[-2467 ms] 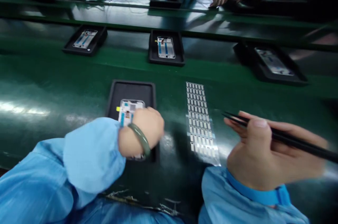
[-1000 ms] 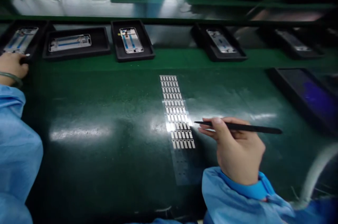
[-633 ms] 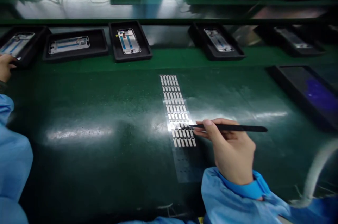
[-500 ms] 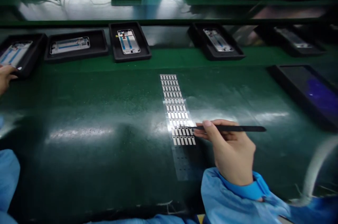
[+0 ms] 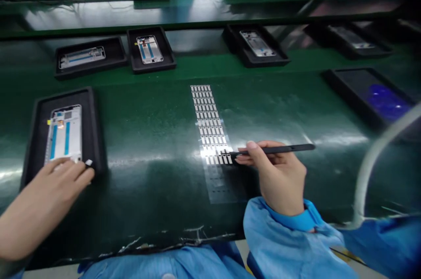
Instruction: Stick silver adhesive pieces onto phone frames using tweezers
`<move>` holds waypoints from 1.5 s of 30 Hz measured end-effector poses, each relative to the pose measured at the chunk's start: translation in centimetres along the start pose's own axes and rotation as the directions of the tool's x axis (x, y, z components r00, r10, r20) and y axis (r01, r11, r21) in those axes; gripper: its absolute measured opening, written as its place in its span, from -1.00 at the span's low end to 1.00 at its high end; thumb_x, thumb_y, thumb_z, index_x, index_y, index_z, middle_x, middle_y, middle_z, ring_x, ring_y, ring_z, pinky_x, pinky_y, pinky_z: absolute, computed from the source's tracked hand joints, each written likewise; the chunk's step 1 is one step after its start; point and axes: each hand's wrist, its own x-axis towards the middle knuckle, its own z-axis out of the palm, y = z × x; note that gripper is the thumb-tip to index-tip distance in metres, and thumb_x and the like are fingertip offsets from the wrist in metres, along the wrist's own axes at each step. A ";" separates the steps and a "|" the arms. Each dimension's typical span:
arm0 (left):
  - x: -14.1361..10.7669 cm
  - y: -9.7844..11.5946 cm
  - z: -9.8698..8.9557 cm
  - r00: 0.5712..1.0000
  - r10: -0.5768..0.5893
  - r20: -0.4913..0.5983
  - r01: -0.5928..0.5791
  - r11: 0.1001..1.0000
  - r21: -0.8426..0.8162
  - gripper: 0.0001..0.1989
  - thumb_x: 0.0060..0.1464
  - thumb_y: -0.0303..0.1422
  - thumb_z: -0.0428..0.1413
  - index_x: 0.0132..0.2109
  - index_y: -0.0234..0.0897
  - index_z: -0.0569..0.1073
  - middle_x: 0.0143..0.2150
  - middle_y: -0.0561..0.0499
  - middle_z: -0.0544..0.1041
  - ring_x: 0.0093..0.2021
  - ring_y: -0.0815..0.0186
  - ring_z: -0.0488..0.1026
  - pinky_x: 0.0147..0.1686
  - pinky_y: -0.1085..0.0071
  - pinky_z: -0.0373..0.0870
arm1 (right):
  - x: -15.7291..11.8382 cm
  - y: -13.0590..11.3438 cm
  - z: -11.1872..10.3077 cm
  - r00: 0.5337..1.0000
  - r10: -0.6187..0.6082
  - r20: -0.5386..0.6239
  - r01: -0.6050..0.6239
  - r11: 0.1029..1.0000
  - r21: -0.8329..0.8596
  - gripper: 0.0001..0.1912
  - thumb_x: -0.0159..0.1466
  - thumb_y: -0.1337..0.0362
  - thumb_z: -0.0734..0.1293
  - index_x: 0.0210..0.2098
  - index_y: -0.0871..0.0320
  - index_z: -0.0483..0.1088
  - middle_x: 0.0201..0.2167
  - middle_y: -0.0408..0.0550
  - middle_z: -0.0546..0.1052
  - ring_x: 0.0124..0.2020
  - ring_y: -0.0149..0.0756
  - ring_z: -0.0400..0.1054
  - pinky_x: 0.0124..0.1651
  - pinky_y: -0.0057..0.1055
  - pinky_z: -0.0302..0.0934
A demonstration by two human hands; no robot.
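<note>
My left hand is curled over the near side of a black foam tray, its fingers covering the lower end of the phone frame lying there. The frame is silver with two blue strips and a yellow tab. A tiny white piece shows at my fingertips; whether it is stuck to a finger or pinched is unclear. In my right hand is a pair of black tweezers, tips pointing left at the lower rows of a clear sheet of small white stickers. The sheet's bottom part has no stickers.
More black trays with phone frames stand along the back: one sideways, one upright, one right of centre. At right, another tray holds something shiny blue-purple. A pale curved tube rises near my right sleeve. White cables lie on the shelf.
My left hand has brought the tray with the phone frame from the far left back row to the near left. My right hand keeps the tweezers at the sticker sheet. The view has shifted slightly.
</note>
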 end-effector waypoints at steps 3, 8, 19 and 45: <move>1.8 4.4 -2.0 0.988 0.154 -0.011 -0.154 0.987 -0.036 -0.59 0.01 -0.72 -0.09 -0.09 -0.31 0.45 -0.14 -0.08 0.45 -0.15 0.11 0.38 -0.04 0.10 0.20 | -0.3 0.2 -0.4 1.000 0.007 -0.022 -0.007 1.000 0.012 -0.74 0.04 0.18 0.47 -0.36 0.17 0.38 -0.54 -0.11 0.54 -0.58 -0.35 0.46 -0.46 -0.52 0.41; 4.4 10.2 -3.6 0.920 0.383 -0.086 -0.391 0.913 -0.116 -0.92 0.04 -0.56 0.08 -0.32 -0.32 0.43 -0.38 -0.01 0.42 -0.40 0.21 0.35 -0.31 0.23 0.31 | -0.5 0.4 -1.0 0.999 0.004 -0.039 -0.002 0.999 0.051 -0.76 0.06 0.20 0.46 -0.36 0.18 0.38 -0.52 -0.08 0.54 -0.57 -0.35 0.46 -0.45 -0.51 0.41; 18.1 16.1 -5.0 0.862 0.291 -0.415 -0.408 0.884 -0.228 -0.43 0.19 -0.11 0.01 0.15 -0.52 0.26 0.20 -0.24 0.28 0.22 0.09 0.16 0.17 0.13 0.11 | -0.4 0.9 -1.3 0.998 -0.026 -0.062 0.031 0.996 0.081 -0.75 0.08 0.17 0.45 -0.36 0.17 0.37 -0.50 -0.13 0.54 -0.56 -0.40 0.45 -0.45 -0.51 0.42; 19.8 17.1 -2.8 0.868 0.133 -0.479 -0.400 0.759 -0.514 -0.77 0.25 -0.39 -0.05 -0.13 -0.32 0.49 -0.01 -0.01 0.52 0.04 0.31 0.43 0.16 0.16 0.22 | -0.6 0.9 -1.3 0.999 0.051 -0.006 -0.050 0.989 0.141 -0.77 0.06 0.17 0.45 -0.37 0.10 0.37 -0.58 -0.23 0.48 -0.65 -0.37 0.41 -0.54 -0.43 0.42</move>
